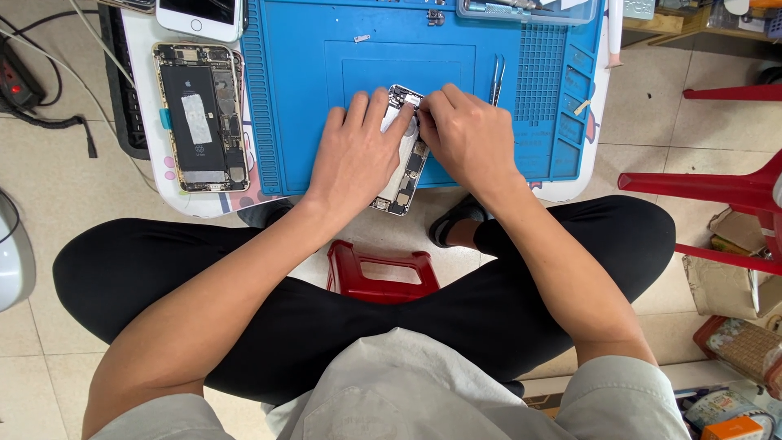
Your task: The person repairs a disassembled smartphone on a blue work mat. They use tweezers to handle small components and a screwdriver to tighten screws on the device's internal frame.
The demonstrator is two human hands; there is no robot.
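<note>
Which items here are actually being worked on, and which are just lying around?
In use: opened phone under both hands, left hand, right hand, blue work mat.

Lying about: second opened phone, white phone, tweezers, red stool, power strip.

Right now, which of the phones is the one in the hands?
The opened phone on the blue mat, under both hands; the other opened phone and the white closed phone lie untouched at left.

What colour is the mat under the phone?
Blue mat, seen in the head view, under the opened phone.
</note>
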